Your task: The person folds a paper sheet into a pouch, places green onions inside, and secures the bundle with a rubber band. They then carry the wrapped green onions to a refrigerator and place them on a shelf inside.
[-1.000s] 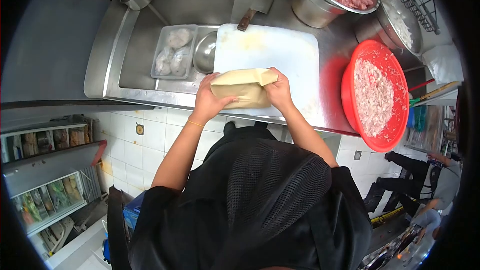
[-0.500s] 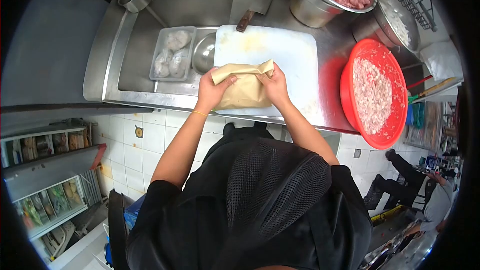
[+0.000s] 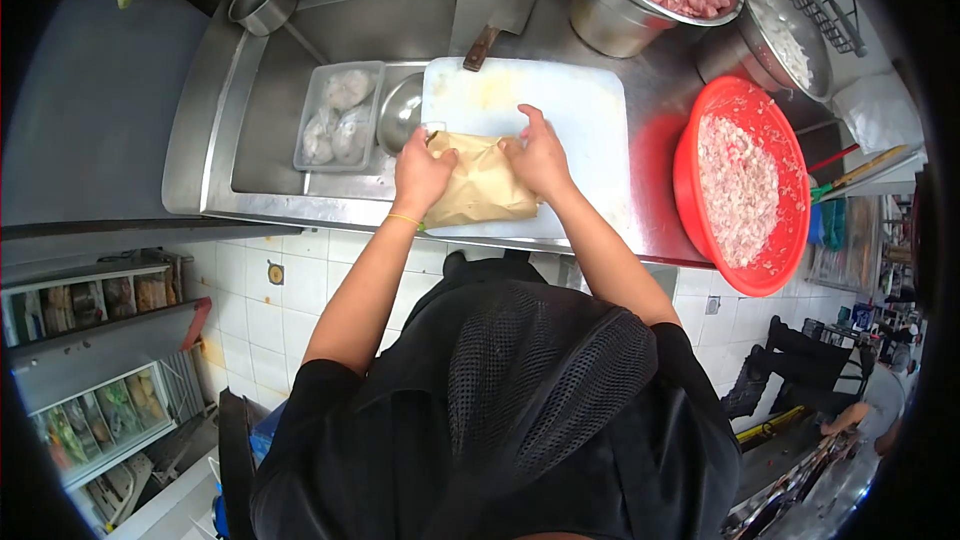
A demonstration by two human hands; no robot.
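Observation:
A brown paper package lies on the front part of the white cutting board, its top edge folded over. My left hand grips the package's left side, the thumb pressed on the paper. On the right side, my right hand touches the package with its thumb, the index finger raised and apart from it. A cleaver with a wooden handle rests behind the board. Left of the board, a round metal bowl sits beside a plastic container of wrapped pale bundles.
A red basin of minced meat stands to the right. Behind are a metal pot of sliced meat and a bowl with white strips. A sink and saucepan are left. Another person is far right.
The package's upper edge has been folded down, and the package looks flatter. My right hand has loosened, its index finger now lifted. The view has shifted slightly, and the other person has moved.

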